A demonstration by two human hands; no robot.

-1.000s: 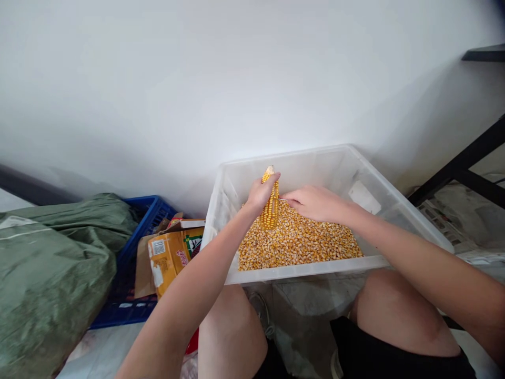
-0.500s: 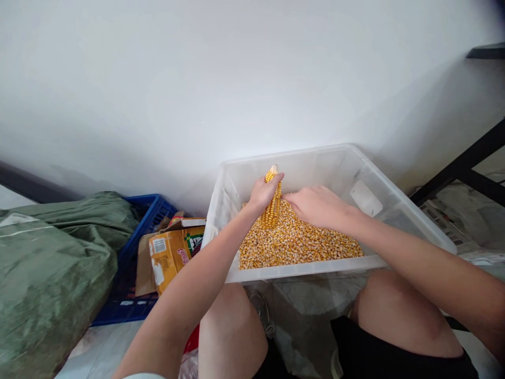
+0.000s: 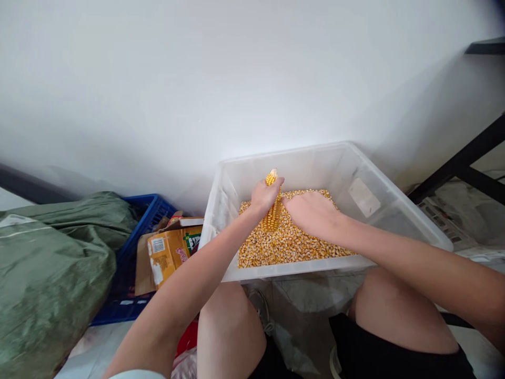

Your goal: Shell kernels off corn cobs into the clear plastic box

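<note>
The left hand [image 3: 263, 196] is closed around 1 ear of yellow corn [image 3: 270, 218], gripping it in the upper part with the pale end poking out above the thumb. The ear leans slightly, inside the translucent plastic tub [image 3: 292, 270], its lower end seen against a heap of loose corn kernels [image 3: 303, 249]. The right hand [image 3: 313, 213] is just beside the ear on its right side, back turned up and fingers bent toward the corn; most of the fingers are hidden under it, so I cannot tell how far open it is or whether it has hold of anything.

The kernels are piled toward the tub's left and middle, and 1 whitish label [image 3: 365, 196] is on the tub's right-hand side. Behind the tub rises a pale wall [image 3: 236, 79]. To the left, a blue plastic crate [image 3: 148, 202] holds a torn yellow cardboard box [image 3: 169, 258], with a green sheet [image 3: 59, 273] bunched up over the crate's left part. At the right stands a black metal frame [image 3: 461, 163]. The person's 2 bare knees are on the near side of the tub, above 1 grey shoe [image 3: 258, 304] on the floor.
</note>
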